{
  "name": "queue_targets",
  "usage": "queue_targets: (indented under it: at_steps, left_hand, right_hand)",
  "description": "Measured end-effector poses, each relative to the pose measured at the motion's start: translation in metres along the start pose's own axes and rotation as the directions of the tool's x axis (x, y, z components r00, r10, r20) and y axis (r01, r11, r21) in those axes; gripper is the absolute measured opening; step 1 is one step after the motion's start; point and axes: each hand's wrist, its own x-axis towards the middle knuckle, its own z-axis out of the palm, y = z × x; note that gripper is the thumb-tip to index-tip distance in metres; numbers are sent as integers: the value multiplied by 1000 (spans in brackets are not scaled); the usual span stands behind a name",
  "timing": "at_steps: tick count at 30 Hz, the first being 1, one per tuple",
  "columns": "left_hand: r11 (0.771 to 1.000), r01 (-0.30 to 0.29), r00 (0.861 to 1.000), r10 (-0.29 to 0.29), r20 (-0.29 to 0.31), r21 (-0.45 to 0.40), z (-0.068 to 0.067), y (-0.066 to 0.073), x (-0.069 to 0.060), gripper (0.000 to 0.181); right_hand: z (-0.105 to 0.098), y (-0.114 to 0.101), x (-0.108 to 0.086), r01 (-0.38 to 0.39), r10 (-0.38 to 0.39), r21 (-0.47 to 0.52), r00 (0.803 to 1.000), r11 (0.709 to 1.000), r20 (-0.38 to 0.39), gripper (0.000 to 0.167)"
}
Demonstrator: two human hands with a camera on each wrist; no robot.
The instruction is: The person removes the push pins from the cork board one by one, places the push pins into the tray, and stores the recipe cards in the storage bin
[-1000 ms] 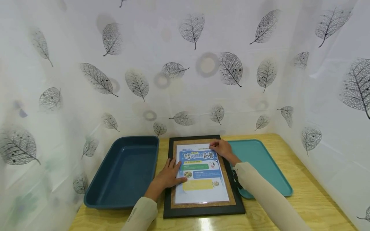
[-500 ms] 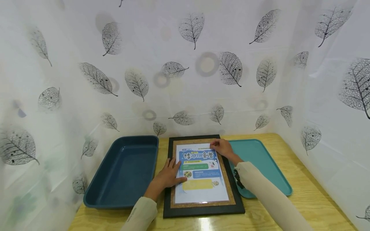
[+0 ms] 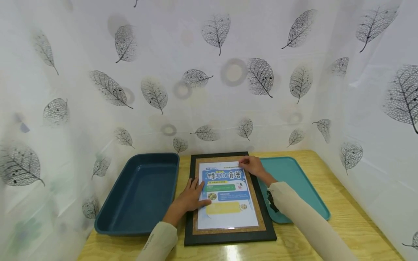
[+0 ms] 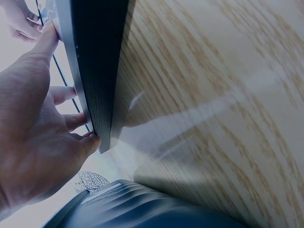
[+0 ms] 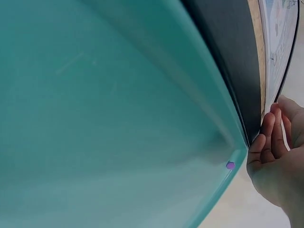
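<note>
A printed sheet in a clear cover (image 3: 228, 217) lies on a cork board with a black frame (image 3: 230, 238). The left hand (image 3: 188, 198) rests spread over the sheet's left side and the frame; in the left wrist view this hand (image 4: 40, 118) has its thumb and fingertips on the sheet and frame edge. At the sheet's upper right corner, the right hand (image 3: 254, 166) has thumb and forefinger pinched together. The right wrist view shows this hand (image 5: 280, 156) with thumb and forefinger meeting at the sheet's corner, its other fingers curled over the frame. Whether anything small is between them is hidden.
A deep dark blue tray (image 3: 140, 199) stands left of the board. On the right, a shallow teal tray (image 3: 297, 185) lies partly under the right forearm, with a small purple piece (image 5: 230, 165) by its rim. Behind the table (image 3: 356, 224) hangs a leaf-patterned curtain (image 3: 202, 108).
The right hand and forearm have shifted slightly right and up, the fingertips staying at the sheet's upper right corner. The left hand has not visibly moved.
</note>
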Motion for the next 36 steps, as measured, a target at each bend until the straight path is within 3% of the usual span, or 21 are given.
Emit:
queue_targets:
  at_steps: [17,28,36]
  left_hand:
    - [1000,-1,1000,1,3,12,0,0,1,94]
    - [1000,3,1000,-3,7,4,1,-1,1,93]
    - [1000,-12,1000,12,10,-4,4,-2,3,93]
  right_hand:
    - [-17,11,-6,82,-83,-37,996,996,-22,15]
    - [-29,25,-15,75,-75,-9,996,997,-38,12]
    - [-36,34,-24,92,-94,-40,994,995,-59,15]
